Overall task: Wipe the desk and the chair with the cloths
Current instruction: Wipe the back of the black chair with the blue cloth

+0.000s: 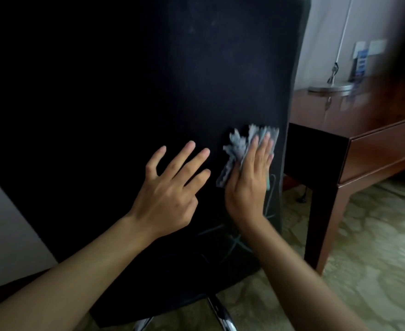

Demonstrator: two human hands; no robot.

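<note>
head | right hand [249, 180] fingers flat on cloth [242, 144] | left hand [170, 187] fingers spread

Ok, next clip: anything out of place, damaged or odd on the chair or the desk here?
One thing: pale scuff-like lines cross the lower part of the black chair back, just below the right hand pressing the grey cloth. Whether they are marks or damage is unclear. The left hand lies flat beside it. The desk looks fine.
</note>
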